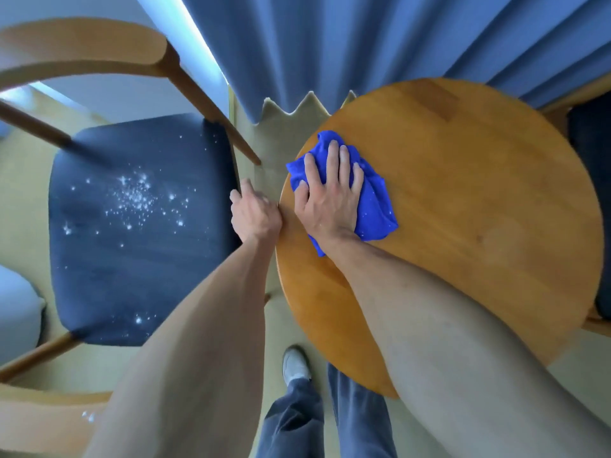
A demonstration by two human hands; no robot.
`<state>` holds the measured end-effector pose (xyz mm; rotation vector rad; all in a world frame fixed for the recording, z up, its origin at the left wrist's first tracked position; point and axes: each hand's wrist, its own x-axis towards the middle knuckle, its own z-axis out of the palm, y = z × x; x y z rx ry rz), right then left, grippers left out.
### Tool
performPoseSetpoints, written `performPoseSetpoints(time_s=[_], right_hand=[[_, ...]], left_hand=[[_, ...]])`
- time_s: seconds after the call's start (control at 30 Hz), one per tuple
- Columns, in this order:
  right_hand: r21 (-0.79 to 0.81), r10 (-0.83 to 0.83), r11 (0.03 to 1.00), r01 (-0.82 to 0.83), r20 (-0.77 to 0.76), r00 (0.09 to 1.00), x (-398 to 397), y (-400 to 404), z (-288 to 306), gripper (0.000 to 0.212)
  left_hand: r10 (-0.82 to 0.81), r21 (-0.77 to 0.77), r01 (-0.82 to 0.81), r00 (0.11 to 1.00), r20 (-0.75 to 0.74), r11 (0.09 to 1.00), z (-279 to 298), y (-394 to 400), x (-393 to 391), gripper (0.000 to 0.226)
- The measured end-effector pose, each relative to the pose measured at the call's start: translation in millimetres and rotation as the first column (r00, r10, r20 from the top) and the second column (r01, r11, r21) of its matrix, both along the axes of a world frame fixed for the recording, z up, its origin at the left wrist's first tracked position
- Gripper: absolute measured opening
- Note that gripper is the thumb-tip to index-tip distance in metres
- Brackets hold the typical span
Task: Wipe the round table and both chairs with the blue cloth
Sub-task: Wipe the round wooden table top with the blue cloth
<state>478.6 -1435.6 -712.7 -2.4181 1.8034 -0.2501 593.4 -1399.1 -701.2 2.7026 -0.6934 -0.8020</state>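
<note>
Pressing down with spread, straight fingers, the right hand [330, 193] lay flat on the blue cloth [370, 200], which was bunched on the left part of the round table [479, 209], close to its edge, in the middle of the frame. The cloth showed a few white specks on its right side. The left hand [254, 214] sat just beside the table's left edge, in the narrow gap between the table and the chair [139, 226] on the left of the frame; its fingers curled downward, but whether they gripped the table rim or the chair could not be told. The two hands were close together without touching. The chair's dark seat carried a scatter of white crumbs or powder, thickest near its middle. A second chair [591, 153] showed only partly at the right edge, behind the table. Blue curtains [330, 44] hung across the top of the frame, and a grey shoe [295, 363] stood on the floor at the bottom centre.
</note>
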Motion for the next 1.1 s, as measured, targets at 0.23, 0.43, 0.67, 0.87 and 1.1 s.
performPoseSetpoints(time_s=[0.23,0.43,0.67,0.87,1.1], right_hand=[[0.031,-0.001,1.000,0.001,0.003,1.000,6.5,-67.7,-0.4,0.048],[0.055,-0.009,0.998,0.009,-0.003,1.000,-19.7,-118.8,0.1,0.046],[0.022,-0.316,0.948,0.319,-0.069,0.946,-132.7,-169.1,-2.8,0.046],[0.038,-0.552,0.832,0.554,-0.048,0.832,-200.6,-161.4,-1.4,0.049],[0.039,-0.662,0.744,0.667,-0.090,0.744,-251.0,-79.6,2.4,0.052]], left_hand=[[0.025,-0.127,-0.016,0.997,0.068,0.992,2.9,-60.9,-15.5,0.039],[-0.103,-0.151,0.124,0.984,0.142,0.981,-0.3,-103.1,-40.8,0.032],[-0.186,-0.011,0.190,0.970,0.158,0.982,-7.6,-115.0,-64.2,0.050],[-0.311,0.000,0.317,0.930,0.197,0.948,-3.4,-111.4,-111.5,0.055],[-0.417,0.030,0.421,0.882,0.218,0.907,3.6,-68.6,-117.6,0.055]])
